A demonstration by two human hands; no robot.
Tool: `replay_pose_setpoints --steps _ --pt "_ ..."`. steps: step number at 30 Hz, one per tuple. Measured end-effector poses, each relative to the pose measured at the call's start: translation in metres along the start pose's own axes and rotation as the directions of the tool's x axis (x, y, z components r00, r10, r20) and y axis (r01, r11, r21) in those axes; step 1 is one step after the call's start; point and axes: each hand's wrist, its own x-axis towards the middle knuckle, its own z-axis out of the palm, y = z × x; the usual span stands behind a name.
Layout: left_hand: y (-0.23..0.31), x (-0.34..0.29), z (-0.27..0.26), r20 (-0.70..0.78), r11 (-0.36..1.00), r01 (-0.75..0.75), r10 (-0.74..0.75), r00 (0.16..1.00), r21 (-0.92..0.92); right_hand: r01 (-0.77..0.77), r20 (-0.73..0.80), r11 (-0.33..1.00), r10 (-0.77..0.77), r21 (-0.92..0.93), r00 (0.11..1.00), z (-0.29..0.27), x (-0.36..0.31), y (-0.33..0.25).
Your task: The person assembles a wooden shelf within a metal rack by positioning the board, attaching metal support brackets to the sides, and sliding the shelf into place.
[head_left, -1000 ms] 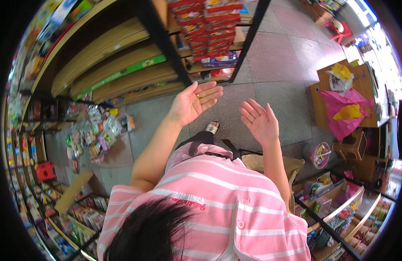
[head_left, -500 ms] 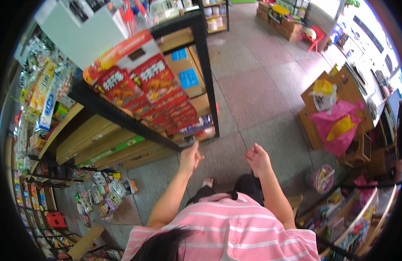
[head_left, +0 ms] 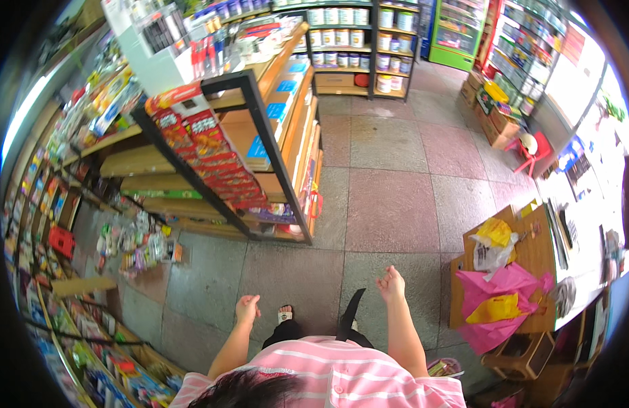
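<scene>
My left hand hangs in the air over the tiled floor, its fingers loosely curled, with nothing showing in it. To the right and a little farther forward, my right hand is raised, fingers bent in, also without anything visible. Neither hand touches anything. Closest ahead of the left hand stands the end of a black-framed wooden shelf unit. Red printed snack packets cover part of that end. Below my hands, a sandaled foot steps on the floor.
On the right, a wooden desk bears a pink plastic bag and a yellow bag; a wooden stool is nearby. Packaged goods lie on the floor at left. Shelves of tins and a green-framed fridge stand far ahead.
The view has shifted, bringing the far tin shelves and fridge into sight. The shelf end now sits farther from my hands. Both hands have moved lower in the picture and remain curled.
</scene>
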Motion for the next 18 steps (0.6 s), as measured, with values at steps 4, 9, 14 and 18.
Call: replay_pose_setpoints --steps 4,9,14,18 --pt "-0.038 -0.028 -0.003 0.005 0.959 -0.122 0.125 0.992 0.257 -0.187 -0.04 0.967 0.183 -0.175 0.982 -0.038 0.017 0.021" --pt "-0.167 -0.027 -0.048 -0.042 0.797 -0.052 0.096 0.995 0.602 -0.258 -0.081 0.739 0.267 -0.622 0.96 -0.049 0.026 0.043" --pt "-0.23 -0.057 -0.123 -0.066 0.763 0.33 -0.356 0.932 0.555 -0.193 -0.174 0.461 0.084 -0.866 0.981 -0.058 0.064 0.06" --pt "-0.313 -0.005 -0.185 -0.037 0.658 0.489 -0.576 0.817 0.573 -0.109 -0.101 0.066 0.109 -0.992 0.989 -0.051 0.052 0.064"
